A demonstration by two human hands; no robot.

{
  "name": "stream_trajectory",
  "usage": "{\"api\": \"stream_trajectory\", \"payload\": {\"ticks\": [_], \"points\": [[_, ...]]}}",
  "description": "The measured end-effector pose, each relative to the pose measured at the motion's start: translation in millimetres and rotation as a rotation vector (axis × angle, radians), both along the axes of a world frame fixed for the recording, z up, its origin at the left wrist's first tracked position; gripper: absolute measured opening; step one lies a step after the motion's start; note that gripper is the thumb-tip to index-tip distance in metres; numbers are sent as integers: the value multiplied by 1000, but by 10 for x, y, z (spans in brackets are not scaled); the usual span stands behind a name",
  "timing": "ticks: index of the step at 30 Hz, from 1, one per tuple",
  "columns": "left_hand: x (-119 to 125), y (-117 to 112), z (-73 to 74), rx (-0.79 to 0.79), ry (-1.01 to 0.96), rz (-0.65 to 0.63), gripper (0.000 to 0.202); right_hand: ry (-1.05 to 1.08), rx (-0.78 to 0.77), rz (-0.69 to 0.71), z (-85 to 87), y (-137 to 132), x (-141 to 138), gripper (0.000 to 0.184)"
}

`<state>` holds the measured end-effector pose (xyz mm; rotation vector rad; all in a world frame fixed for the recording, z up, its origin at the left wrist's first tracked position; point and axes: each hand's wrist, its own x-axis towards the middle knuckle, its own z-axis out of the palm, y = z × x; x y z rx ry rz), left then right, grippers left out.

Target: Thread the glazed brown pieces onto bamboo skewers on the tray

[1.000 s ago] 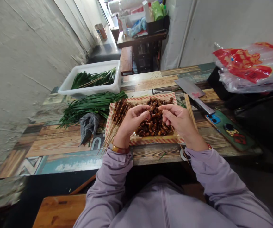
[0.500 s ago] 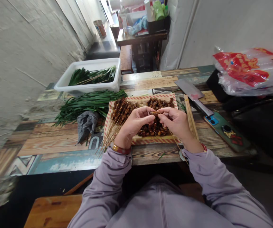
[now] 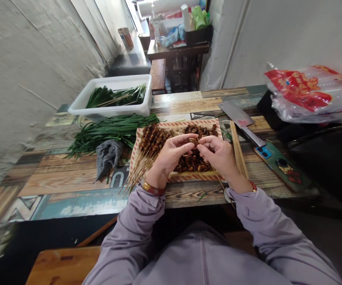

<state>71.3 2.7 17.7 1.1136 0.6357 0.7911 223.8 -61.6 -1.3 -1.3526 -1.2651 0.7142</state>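
Above a red-and-white striped tray (image 3: 132, 158), my two hands meet fingertip to fingertip. My left hand (image 3: 173, 152) pinches a small glossy brown piece of food (image 3: 193, 140). In my right hand (image 3: 218, 152) is a thin bamboo skewer (image 3: 217, 176), its lower end slanting down past the tray's front edge. Whether the skewer's tip is inside the piece is hidden by my fingers. Loose brown pieces (image 3: 193, 162) lie under my hands. Loaded skewers (image 3: 151, 138) rest side by side at the tray's left, and bare bamboo skewers (image 3: 238, 150) lie along its right.
Left of the tray are green leafy stalks (image 3: 111, 128) and a grey cloth (image 3: 108, 156). Behind them stands a white plastic tub (image 3: 111, 111) holding more greens. To the right lie a cleaver (image 3: 237, 114), a phone (image 3: 283, 166) and a red-and-clear plastic bag (image 3: 310, 93).
My hands stay joined over the tray with only slight finger shifts around the brown piece. The whole view has moved a little.
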Motion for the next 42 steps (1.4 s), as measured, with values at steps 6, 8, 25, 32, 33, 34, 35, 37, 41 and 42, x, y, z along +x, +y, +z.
{"api": "stream_trajectory", "payload": {"ticks": [6, 8, 25, 32, 33, 34, 35, 37, 41, 42], "points": [[41, -13, -4, -68, -33, 84, 39, -35, 2, -8, -3, -1, -21, 19], [59, -18, -18, -105, -58, 91, 36, -61, 22, -19, -8, 0, -22, 19], [-7, 114, -50, -247, -221, 156, 31, -265, 122, -17, -16, -76, -35, 28], [-7, 120, -53, -293, -224, 188, 28, -412, 217, 78, 21, -60, -61, 28], [-8, 120, -54, -292, -217, 194, 27, -427, 236, 81, 17, -56, -63, 29], [-9, 120, -55, -291, -209, 199, 27, -440, 253, 81, 11, -52, -64, 29], [-10, 121, -57, -290, -204, 204, 27, -450, 265, 79, 4, -51, -64, 29], [-8, 122, -60, -288, -204, 210, 26, -464, 279, 68, -12, -50, -58, 28], [4, 119, -53, -293, -220, 204, 25, -471, 308, 33, -34, -54, -43, 26], [7, 116, -48, -295, -221, 201, 24, -472, 315, 28, -36, -55, -41, 25]]}}
